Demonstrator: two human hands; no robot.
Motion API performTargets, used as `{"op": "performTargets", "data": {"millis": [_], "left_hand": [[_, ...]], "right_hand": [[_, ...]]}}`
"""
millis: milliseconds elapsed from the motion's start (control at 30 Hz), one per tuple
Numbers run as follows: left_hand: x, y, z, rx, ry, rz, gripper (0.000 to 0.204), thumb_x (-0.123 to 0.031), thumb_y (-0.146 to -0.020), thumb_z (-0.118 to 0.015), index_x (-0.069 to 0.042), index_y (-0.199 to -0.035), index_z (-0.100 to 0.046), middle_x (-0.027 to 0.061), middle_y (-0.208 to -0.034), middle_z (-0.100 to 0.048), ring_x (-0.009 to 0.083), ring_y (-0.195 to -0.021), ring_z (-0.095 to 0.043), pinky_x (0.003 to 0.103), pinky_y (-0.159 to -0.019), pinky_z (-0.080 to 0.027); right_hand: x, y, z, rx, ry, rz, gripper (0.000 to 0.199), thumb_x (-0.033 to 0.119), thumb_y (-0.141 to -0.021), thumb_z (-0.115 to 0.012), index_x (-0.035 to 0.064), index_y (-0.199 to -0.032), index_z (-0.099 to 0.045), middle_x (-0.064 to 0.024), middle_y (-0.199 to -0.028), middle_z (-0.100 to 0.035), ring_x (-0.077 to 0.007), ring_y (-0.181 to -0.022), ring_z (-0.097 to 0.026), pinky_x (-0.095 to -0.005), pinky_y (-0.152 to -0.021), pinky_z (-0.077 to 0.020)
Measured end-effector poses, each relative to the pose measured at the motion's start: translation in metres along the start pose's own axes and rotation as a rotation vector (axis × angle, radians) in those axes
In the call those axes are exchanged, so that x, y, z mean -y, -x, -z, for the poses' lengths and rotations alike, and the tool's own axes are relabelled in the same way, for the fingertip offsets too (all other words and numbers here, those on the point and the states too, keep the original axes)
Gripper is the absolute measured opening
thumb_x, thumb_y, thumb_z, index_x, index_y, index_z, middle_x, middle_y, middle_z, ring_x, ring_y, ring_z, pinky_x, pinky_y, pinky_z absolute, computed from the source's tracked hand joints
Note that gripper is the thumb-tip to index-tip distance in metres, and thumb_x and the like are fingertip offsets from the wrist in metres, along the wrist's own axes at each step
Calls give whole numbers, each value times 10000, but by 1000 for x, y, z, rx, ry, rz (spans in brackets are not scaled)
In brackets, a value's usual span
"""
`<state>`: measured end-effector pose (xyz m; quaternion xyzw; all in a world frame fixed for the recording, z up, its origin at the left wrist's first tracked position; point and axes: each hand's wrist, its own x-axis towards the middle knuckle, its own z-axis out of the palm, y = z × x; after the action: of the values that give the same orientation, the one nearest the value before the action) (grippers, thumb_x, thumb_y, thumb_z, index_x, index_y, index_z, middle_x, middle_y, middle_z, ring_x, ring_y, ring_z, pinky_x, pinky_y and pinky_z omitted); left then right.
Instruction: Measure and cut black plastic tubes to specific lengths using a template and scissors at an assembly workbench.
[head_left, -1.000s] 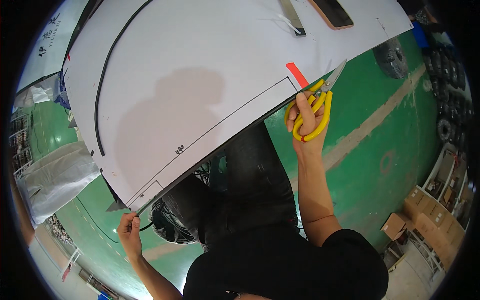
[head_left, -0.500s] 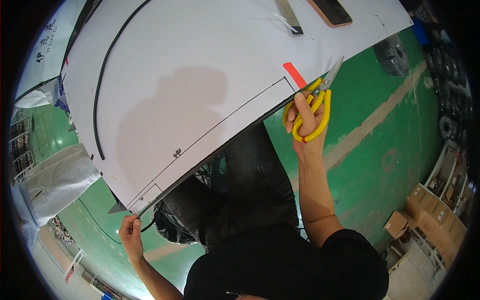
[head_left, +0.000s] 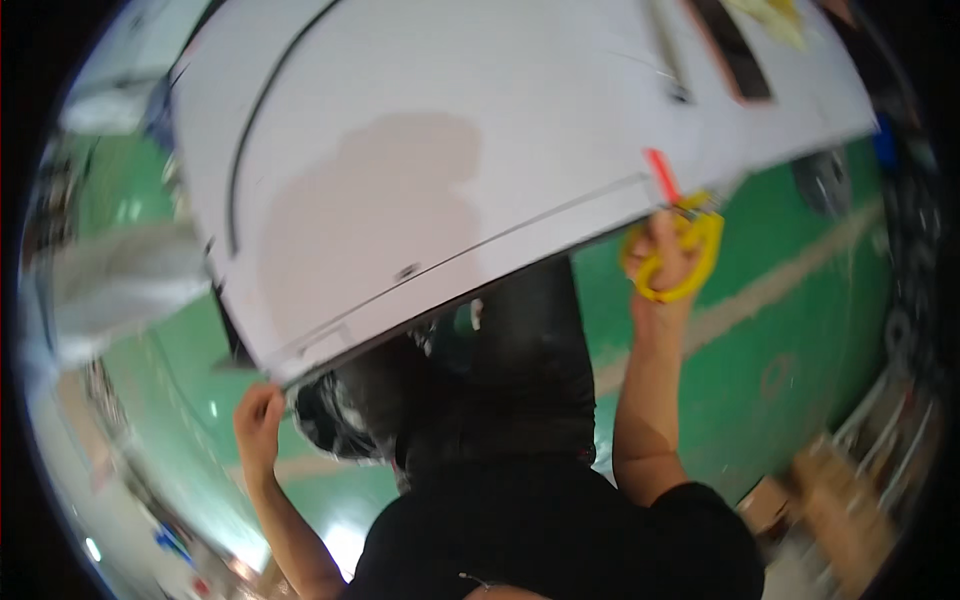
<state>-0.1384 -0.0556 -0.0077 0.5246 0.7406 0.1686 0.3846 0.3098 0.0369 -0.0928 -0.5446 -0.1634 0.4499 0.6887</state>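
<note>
Along the near edge of a white tabletop [head_left: 540, 110] runs a thin black cord [head_left: 500, 284]. At the table's near left corner my left hand [head_left: 260, 415] is closed, its thumb and finger pinching the cord's left end. Yellow-handled scissors [head_left: 708, 245] hang in my right hand [head_left: 668, 250], which is closed at the edge's right part beside a short red strip [head_left: 660, 172]. Its thumb presses down near the cord, but blur hides whether it pinches it too. The scissors' blades are smeared. A ruled line with a mark lies on the tabletop parallel to this edge.
Another black cord [head_left: 262, 110] curves over the table's left side. Farther right lie a flat metal strip [head_left: 667, 55], a phone [head_left: 738, 55] and something yellow [head_left: 775, 18]. Cardboard boxes [head_left: 840, 500] stand on the floor at lower right; a grey-white cover [head_left: 130, 285] hangs at left.
The view has shifted and turned, so the table edge looks flatter. My right hand with the scissors appears farther right, and my left hand slightly higher. Both remain closed.
</note>
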Motion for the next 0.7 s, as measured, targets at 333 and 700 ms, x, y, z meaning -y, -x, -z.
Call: {"op": "performTargets", "data": {"millis": [333,700], "left_hand": [[-8,-20,4,40,107,-113,152,-137,-807,-624,-15,-898,-624,46,-816,-597,110,-753,-553,246,-670,-445],[2,-30,10,150,156,-242,140,-133,-824,-620,-15,-899,-617,22,-795,-549,101,-715,-504,233,-616,-405]], "right_hand": [[12,-16,30,71,68,15,128,145,-863,-568,43,-812,-510,-22,-691,-488,-84,-563,-427,-199,-458,-345],[14,-18,31,142,49,8,170,196,-885,-551,50,-804,-518,-22,-679,-492,-77,-552,-428,-205,-462,-347]]}}
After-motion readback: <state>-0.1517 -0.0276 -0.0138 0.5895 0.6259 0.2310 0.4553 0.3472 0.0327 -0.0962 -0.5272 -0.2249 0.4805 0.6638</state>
